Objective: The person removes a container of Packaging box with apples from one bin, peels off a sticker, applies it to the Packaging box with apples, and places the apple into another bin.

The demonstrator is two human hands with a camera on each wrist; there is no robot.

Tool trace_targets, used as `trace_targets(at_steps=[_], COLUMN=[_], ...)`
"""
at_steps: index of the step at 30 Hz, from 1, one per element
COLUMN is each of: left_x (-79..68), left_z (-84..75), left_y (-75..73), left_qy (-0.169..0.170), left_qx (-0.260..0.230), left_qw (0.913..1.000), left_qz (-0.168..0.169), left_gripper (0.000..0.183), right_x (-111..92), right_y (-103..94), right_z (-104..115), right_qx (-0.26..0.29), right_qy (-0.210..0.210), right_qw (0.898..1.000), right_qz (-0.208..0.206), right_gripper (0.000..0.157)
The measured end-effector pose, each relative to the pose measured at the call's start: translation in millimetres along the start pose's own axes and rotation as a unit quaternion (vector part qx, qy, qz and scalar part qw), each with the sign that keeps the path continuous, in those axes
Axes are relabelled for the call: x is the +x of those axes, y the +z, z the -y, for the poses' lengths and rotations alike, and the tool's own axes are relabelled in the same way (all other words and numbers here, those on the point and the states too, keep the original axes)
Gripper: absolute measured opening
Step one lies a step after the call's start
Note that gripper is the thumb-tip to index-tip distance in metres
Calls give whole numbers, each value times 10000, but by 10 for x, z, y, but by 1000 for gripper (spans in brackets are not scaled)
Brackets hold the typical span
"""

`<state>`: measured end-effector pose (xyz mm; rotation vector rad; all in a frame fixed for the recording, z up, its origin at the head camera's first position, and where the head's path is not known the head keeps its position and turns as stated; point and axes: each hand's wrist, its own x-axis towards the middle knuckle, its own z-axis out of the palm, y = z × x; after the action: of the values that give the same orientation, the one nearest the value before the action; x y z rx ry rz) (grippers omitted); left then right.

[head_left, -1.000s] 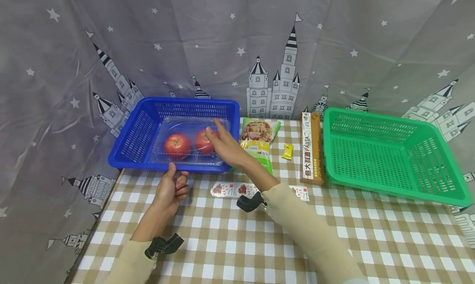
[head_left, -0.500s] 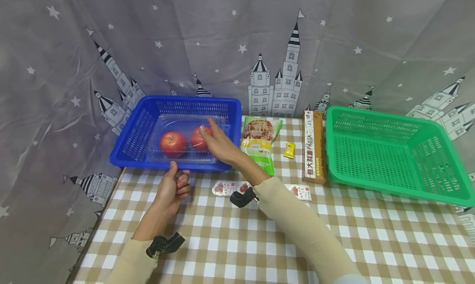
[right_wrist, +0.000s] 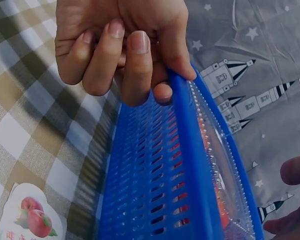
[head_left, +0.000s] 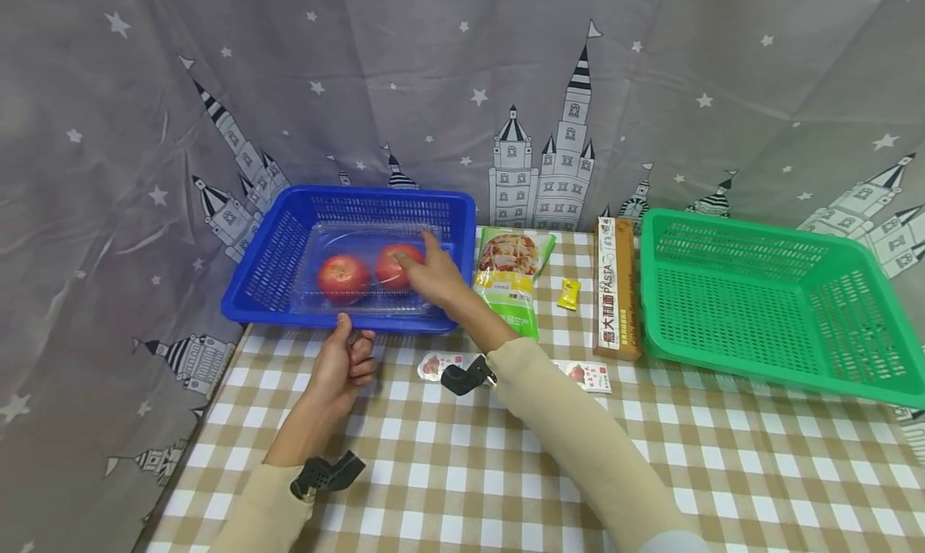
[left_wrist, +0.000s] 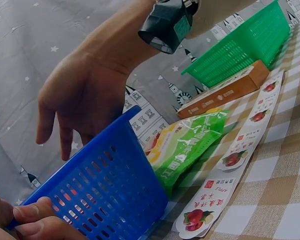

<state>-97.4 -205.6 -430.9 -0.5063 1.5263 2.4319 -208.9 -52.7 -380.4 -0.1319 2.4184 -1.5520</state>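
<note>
Clear box [head_left: 372, 252]: inside the blue basket [head_left: 405, 323], far left, two apples [head_left: 343, 277] showing through.
Left hand [head_left: 343, 368]: thumb and curled fingers grip the basket's near rim.
Right hand [head_left: 437, 280]: fingers spread over the box's right end; contact unclear.
Box work: seemingly positioning; next calls for sure finger contact, basket steadied.

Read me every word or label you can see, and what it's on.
"PASTA": on the long box.
"意大利面": on the same box; its other lettering is too small.
"APPLE": on the label strip; its Chinese print is unclear.
Green bag: print too blurred to read.
Yellow packet: markings too small.
</note>
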Motion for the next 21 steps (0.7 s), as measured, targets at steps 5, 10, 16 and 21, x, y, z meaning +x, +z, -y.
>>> trace_targets(at_steps=[5,10,16,21], left_x=[-1,4,-2,-8], left_z=[1,5,5,-1], left_y=[5,13,0,-14], left_qy=[-5,-26,-4,-14], left_qx=[-33,-63,-60,-46], left_qw=[10000,10000,10000,10000], left_qz=[16,38,59,36], left_gripper=[53,51,51,51], right_x=[23,45,42,39], right_y=[21,45,71,73], right_z=[-31,-50,-36,-42], right_qx=[119,361,819,704], right_qy=[242,477,690,746], right_qw=[9996,9982,9942,9947], right_qz=[123,93,118,32], right_gripper=[73,73,68,68])
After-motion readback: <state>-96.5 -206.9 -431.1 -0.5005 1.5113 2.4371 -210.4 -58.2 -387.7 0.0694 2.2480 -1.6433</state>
